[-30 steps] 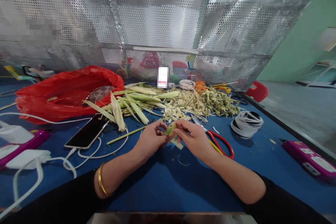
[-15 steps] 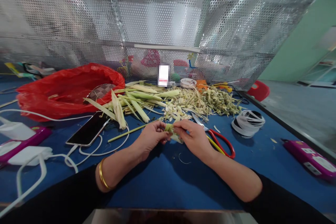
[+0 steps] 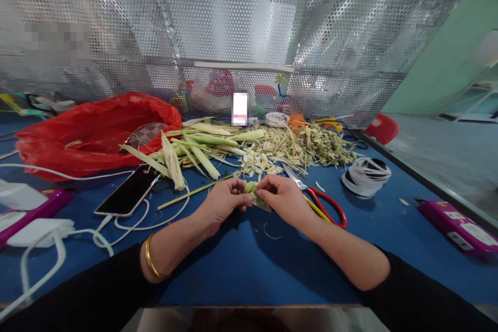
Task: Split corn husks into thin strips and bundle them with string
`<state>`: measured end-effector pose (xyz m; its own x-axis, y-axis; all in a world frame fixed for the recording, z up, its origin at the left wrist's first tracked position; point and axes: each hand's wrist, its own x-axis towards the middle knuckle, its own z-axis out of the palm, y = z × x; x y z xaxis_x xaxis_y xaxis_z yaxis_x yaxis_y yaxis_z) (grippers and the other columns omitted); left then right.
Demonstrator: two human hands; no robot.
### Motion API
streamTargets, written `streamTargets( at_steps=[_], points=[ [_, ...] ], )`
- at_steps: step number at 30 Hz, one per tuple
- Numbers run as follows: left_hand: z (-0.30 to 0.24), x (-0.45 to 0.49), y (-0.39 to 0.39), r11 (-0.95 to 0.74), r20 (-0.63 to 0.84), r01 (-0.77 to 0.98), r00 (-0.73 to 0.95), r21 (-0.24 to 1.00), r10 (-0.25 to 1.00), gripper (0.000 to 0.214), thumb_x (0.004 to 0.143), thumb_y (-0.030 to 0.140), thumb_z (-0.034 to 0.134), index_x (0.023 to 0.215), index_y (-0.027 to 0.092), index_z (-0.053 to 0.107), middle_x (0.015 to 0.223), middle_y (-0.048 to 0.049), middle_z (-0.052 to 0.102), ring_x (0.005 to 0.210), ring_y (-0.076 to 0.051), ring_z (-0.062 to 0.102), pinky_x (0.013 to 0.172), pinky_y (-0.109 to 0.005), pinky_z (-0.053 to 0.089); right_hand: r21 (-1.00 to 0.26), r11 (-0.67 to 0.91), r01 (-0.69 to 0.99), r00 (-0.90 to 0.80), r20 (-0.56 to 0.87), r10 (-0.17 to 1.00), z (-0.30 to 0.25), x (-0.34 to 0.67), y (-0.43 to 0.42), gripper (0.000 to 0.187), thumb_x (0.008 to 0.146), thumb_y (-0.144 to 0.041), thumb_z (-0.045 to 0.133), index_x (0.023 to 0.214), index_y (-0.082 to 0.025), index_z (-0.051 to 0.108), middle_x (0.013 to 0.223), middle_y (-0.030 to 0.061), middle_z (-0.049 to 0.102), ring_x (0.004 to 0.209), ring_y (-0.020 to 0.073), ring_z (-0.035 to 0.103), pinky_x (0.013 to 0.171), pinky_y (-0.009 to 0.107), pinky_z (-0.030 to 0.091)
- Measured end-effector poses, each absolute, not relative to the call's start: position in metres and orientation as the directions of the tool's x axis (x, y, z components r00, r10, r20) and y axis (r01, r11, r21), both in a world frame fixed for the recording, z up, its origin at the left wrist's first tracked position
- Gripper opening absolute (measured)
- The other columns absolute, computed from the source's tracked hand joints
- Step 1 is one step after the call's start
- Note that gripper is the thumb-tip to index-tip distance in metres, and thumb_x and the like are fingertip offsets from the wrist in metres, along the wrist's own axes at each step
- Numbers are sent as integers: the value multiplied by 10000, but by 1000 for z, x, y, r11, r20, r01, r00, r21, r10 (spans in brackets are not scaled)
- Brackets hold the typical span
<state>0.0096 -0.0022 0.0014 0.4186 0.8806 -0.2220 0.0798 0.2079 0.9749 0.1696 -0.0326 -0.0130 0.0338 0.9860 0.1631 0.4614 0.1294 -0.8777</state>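
Observation:
My left hand (image 3: pixel 222 203) and my right hand (image 3: pixel 283 199) meet over the blue table (image 3: pixel 249 264), fingers pinched on a small folded green leaf piece (image 3: pixel 252 190) held between them. A gold bangle (image 3: pixel 149 264) sits on my left wrist. Just beyond my hands lie long pale green leaf strips (image 3: pixel 194 150) and a heap of leaf trimmings (image 3: pixel 299 148). Red-handled scissors (image 3: pixel 319 199) lie right beside my right hand.
A red plastic bag (image 3: pixel 93 132) lies at the left, a phone (image 3: pixel 128 192) on a white cable in front of it. A white tape roll (image 3: pixel 365 176) and a pink case (image 3: pixel 459 228) are at the right. A perforated metal screen (image 3: pixel 233 36) closes the back.
Both hands have kept working the green leaf piece and shifted slightly up and away; the piece has turned between the fingers. The view has tilted a little.

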Motion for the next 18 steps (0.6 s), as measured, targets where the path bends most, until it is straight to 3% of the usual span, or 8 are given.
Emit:
streamTargets(
  at_steps=[6, 13, 15, 18],
  points=[
    [0, 13, -5, 146, -196, 153, 408, 977, 892, 273, 566, 195, 745, 667, 172, 492, 494, 73, 534, 438, -68, 486, 462, -199, 418, -858, 76, 507, 20, 100, 995, -7, 173, -33, 57, 691, -190, 571, 657, -183, 616, 551, -28, 579, 471, 101, 501, 464, 227, 355],
    [-7, 10, -3, 63, -156, 217, 445, 974, 882, 325, 599, 203, 711, 827, 187, 481, 501, 102, 530, 404, -83, 503, 446, -204, 400, -846, 86, 526, -6, 98, 995, -7, 171, -35, 50, 716, -196, 579, 675, -191, 608, 537, -35, 570, 475, 111, 507, 468, 235, 353],
    [-8, 10, -3, 44, -145, 227, 450, 973, 881, 319, 591, 204, 710, 822, 182, 491, 492, 105, 520, 395, -82, 499, 438, -200, 389, -852, 124, 509, -16, 135, 991, -8, 170, -36, 33, 724, -166, 562, 720, -199, 567, 563, -44, 568, 501, 111, 526, 490, 230, 375],
    [-9, 10, -2, 40, -133, 212, 445, 976, 886, 300, 577, 204, 710, 789, 181, 499, 476, 107, 503, 397, -81, 480, 433, -200, 397, -884, 199, 423, -66, 189, 980, -11, 170, -35, 177, 742, -122, 520, 896, -211, 524, 669, -43, 595, 592, 119, 583, 563, 235, 433]
  ],
)
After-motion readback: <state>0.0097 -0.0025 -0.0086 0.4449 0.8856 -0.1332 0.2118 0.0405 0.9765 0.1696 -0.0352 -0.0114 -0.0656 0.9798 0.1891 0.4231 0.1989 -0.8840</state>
